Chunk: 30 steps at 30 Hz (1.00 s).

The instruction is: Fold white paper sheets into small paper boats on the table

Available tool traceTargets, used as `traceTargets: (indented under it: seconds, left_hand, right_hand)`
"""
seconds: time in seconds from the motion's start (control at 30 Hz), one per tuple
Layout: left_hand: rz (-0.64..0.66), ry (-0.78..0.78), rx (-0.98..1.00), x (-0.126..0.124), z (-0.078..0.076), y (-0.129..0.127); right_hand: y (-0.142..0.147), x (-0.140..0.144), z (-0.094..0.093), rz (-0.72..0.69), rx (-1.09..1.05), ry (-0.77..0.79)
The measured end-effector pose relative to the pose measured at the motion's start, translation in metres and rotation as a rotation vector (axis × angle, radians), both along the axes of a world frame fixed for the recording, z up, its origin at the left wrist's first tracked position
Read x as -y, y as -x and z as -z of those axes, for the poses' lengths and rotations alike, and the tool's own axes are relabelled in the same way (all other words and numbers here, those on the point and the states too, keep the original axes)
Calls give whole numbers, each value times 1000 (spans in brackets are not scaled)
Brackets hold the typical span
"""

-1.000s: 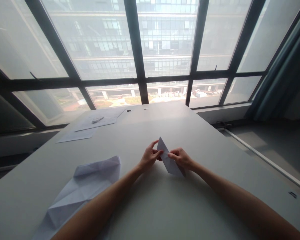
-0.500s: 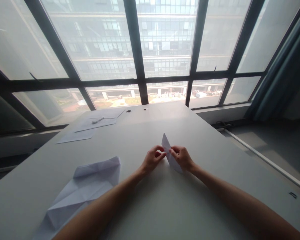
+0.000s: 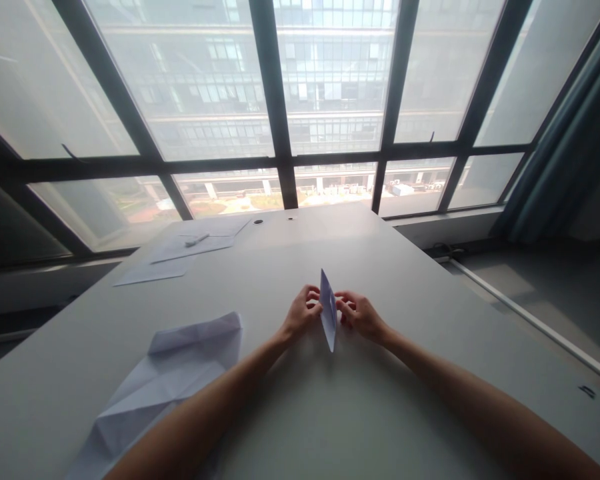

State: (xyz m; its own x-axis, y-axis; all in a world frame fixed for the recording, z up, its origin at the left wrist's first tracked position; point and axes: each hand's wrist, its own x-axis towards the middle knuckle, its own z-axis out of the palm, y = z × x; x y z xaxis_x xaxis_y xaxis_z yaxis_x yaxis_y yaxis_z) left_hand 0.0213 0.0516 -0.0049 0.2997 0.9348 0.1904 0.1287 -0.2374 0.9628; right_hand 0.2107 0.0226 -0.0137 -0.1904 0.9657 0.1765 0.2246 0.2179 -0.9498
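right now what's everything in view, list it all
folded paper piece: 1, white, upright on edge between both hands at table centre
creased paper sheet: 1, white, near left of table
flat sheets: a few, white, far left of table
pen: 1, white, on the flat sheets
table: 1, grey, under everything
window: dark frames, behind table
curtain: 1, teal, far right
left hand: pinching the folded paper piece
right hand: pinching it from the other side

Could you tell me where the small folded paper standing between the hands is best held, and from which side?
Probably at mid-height, pinched from both flat sides: the folded paper stands on edge, narrow and pointed at both ends, with the left hand and right hand flanking it.
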Motion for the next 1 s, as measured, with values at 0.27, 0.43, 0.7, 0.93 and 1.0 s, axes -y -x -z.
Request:
traceTargets:
  seconds: [0.27,0.43,0.7,0.93,1.0]
  left_hand:
    - [5,-1,10,1,3,3]
    - [54,-6,10,3,3,3]
    - [58,50,67,5,2,3]
    - [118,121,64,4,0,4]
    - [91,149,54,2,-1,5]
  right_hand:
    - [-1,3,-6,-19,28,9]
    - [0,3,-8,-26,-13,12]
    - [-6,-2,-11,62,-123,208]
    - [-7,-2,-9,38,-47,174]
    - [-8,-1,-10,59,-29,190]
